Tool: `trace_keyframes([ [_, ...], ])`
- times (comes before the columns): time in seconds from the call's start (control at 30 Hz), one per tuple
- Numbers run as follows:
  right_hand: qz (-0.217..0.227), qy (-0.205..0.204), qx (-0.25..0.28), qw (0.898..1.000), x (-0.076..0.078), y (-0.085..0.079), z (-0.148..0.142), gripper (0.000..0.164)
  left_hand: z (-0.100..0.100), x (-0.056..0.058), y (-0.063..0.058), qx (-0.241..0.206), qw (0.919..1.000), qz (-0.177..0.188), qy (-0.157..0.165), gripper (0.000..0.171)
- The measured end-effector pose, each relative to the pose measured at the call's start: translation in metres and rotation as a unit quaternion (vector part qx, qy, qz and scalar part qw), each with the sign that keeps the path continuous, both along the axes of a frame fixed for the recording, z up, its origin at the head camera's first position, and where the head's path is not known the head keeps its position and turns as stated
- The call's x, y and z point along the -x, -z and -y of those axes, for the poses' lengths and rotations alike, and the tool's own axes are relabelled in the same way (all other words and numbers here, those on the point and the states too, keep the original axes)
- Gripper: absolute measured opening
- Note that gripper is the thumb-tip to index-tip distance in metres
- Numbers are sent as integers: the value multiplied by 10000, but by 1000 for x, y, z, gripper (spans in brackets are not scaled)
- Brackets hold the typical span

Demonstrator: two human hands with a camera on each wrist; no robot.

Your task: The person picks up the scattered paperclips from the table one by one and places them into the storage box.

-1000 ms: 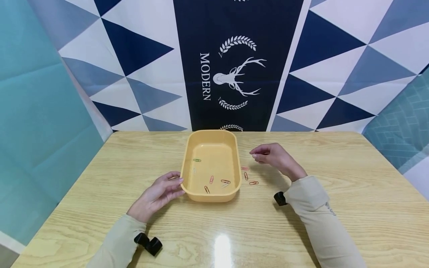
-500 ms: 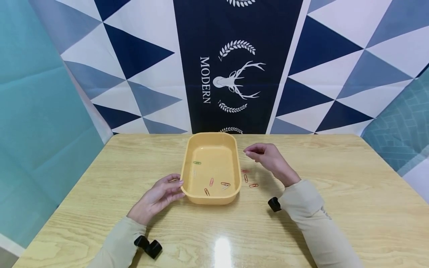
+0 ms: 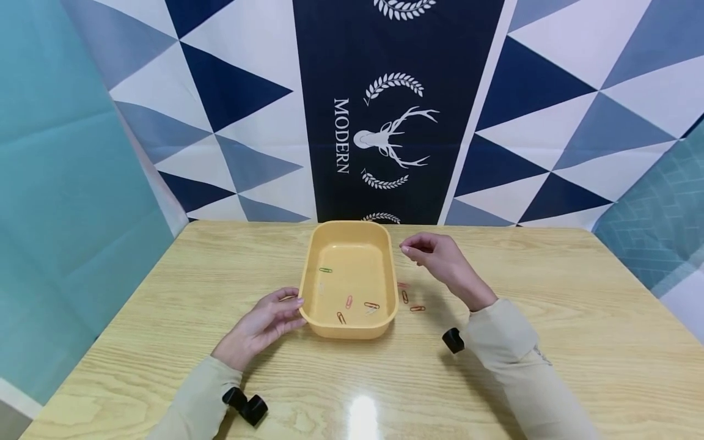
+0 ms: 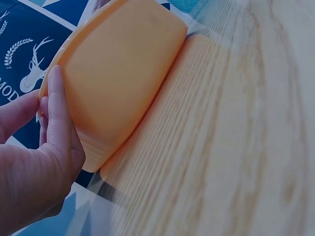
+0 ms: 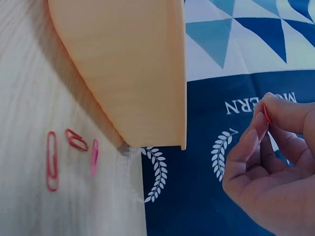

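A yellow-orange plastic tray stands on the table, with several small paper clips on its floor, among them a green one and a pink one. My left hand grips the tray's left rim near the front corner; the left wrist view has thumb and fingers on either side of the tray's edge. Raised just right of the tray, my right hand pinches a red paper clip between thumb and fingertip, mostly covered by them.
Beside the tray's right wall, on the wooden table, lie a pink paper clip and two red ones, the longer red clip farthest from the tray. A patterned cloth hangs behind the table's back edge.
My right hand has moved a little left, closer to the tray's right rim, and then stayed there. The left hand keeps its grip. The head view has shifted slightly.
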State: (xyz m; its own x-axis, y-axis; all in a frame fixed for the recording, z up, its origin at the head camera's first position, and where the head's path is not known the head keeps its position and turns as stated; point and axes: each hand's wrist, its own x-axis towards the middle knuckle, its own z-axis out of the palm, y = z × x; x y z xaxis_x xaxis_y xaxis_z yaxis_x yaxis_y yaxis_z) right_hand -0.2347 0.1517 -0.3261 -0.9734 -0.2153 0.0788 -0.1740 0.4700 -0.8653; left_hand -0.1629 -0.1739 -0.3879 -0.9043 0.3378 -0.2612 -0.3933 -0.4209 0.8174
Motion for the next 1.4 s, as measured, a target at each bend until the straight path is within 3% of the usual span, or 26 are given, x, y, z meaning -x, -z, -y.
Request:
trace_keyframes([
  [0.63,-5,-244,-246,9994,29,-29,58,18,0,2,-2,8,10000,-64,9,16],
  [1.03,228,-336,-138,9991,44,-26,99,13,0,0,-2,102,9999,-103,18,22],
  [1.4,336,-434,-113,9984,48,-20,104,14,-1,2,-1,-6,10000,14,-29,20],
])
